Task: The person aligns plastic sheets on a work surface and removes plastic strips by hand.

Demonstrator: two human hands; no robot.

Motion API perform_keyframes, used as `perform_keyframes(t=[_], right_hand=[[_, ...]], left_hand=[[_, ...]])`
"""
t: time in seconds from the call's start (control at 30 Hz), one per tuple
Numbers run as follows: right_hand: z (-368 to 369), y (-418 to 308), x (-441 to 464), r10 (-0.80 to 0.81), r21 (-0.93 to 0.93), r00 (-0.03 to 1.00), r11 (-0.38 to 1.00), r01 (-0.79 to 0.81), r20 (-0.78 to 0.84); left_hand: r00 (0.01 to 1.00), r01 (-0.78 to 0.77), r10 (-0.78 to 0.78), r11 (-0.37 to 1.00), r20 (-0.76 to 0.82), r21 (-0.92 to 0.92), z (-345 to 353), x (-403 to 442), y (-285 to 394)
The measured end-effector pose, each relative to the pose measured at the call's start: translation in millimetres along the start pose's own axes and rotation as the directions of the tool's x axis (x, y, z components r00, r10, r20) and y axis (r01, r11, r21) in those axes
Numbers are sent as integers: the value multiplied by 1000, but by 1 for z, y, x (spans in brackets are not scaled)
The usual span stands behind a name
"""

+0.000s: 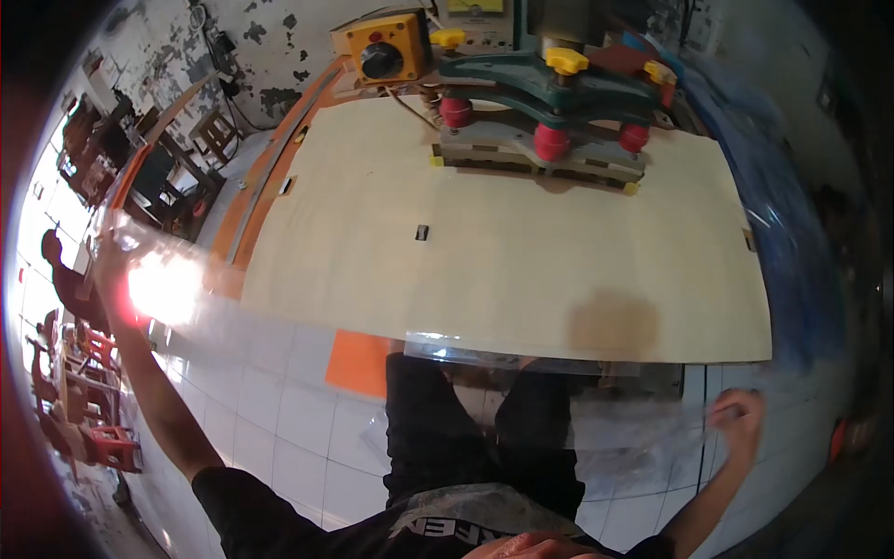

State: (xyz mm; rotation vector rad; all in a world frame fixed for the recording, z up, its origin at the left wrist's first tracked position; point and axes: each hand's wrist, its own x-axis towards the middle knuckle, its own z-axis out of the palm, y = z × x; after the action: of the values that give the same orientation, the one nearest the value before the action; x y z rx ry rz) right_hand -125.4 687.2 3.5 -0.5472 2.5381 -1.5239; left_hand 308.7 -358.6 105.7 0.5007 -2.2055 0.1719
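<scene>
My left hand (112, 265) is stretched out at the far left, its fingers closed on a clear plastic sheet (214, 307). Strong glare on the film blurs that hand's outline. Off to the lower right, my right hand (740, 410) is curled closed beside the board's near corner. A see-through band of the sheet runs across my lap up to these fingers, which appear to pinch its edge. Between my hands lies a large cream-coloured board (503, 270), with a glossy strip of clear film along its near edge. A small dark rectangle (422, 233) marks the board's middle.
Over the board's far side stands a green press head (559, 88) with yellow knobs and red mounts. A yellow switch box (382, 51) sits behind at left. Blue plastic (782, 224) drapes along the right. An orange panel (358, 361) is below. Another person (70, 279) is at far left.
</scene>
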Motion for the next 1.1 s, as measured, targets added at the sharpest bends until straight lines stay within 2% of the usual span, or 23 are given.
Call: perform_keyframes(t=[0.03,0.07,0.1,0.17,0.27,0.33,0.4,0.47,0.5,0.53,0.57,0.6,0.63,0.67,0.7,0.77,0.83,0.87,0.9,0.97,1.0,1.07,1.1], right_hand=[[-24,3,14,-159,31,986,987,161,-59],[-47,9,34,-149,86,978,983,162,-144],[-62,7,56,-134,139,965,976,168,-226],[-60,-32,109,-59,305,927,935,182,-369],[-76,-43,181,61,306,981,952,-1,-186],[-75,-39,223,108,261,979,964,-61,-172],[-75,-27,256,241,197,970,953,-230,-33],[-79,6,285,292,176,956,941,-288,4],[-75,3,291,352,158,935,922,-354,45],[-74,3,290,344,155,938,925,-346,43],[-61,-4,278,327,262,944,907,-329,53],[-50,-11,265,311,366,948,877,-312,64],[-45,-10,257,211,447,972,863,-235,104],[-45,-7,253,211,444,972,864,-237,109],[-44,-5,251,185,472,980,860,-195,67],[-47,8,253,168,496,985,853,-163,35],[-62,32,267,111,492,984,870,-28,-139],[-57,21,265,112,491,985,870,-33,-134],[-46,-7,256,157,267,952,960,-84,-264],[-43,-18,259,158,28,904,987,-160,-396],[-46,-5,266,139,23,885,989,-144,-444],[-43,2,270,120,18,867,992,-127,-484],[-39,2,267,121,97,855,992,-84,-504]], left_hand=[[992,119,-110,980,60,-160,16,-3,20],[937,348,-300,837,178,-423,35,-1,62],[848,524,-427,596,312,-608,50,5,111],[752,638,-457,323,475,-699,76,15,185],[728,685,-432,420,533,-595,110,20,262],[687,726,-437,436,580,-532,140,31,276],[656,754,-463,426,596,-500,170,41,284],[629,748,-503,599,592,-286,192,47,292],[632,749,-506,595,587,-293,198,44,307],[825,507,-457,858,332,-78,205,36,324],[957,242,-271,942,106,232,207,30,342],[956,247,-277,941,101,232,206,25,357],[960,178,-207,971,191,160,205,19,370],[953,112,-130,990,275,80,205,13,383],[951,117,-136,990,278,83,205,6,397],[855,200,-213,977,474,79,205,-4,421],[807,235,-217,971,550,39,200,7,434],[760,270,-210,963,615,-5,200,14,439],[758,274,-214,962,617,-4,203,18,445],[764,259,-231,965,602,42,211,23,454],[764,263,-235,964,601,42,219,20,453],[916,184,-178,983,360,18,238,12,449],[913,188,-185,982,363,27,233,16,450]])
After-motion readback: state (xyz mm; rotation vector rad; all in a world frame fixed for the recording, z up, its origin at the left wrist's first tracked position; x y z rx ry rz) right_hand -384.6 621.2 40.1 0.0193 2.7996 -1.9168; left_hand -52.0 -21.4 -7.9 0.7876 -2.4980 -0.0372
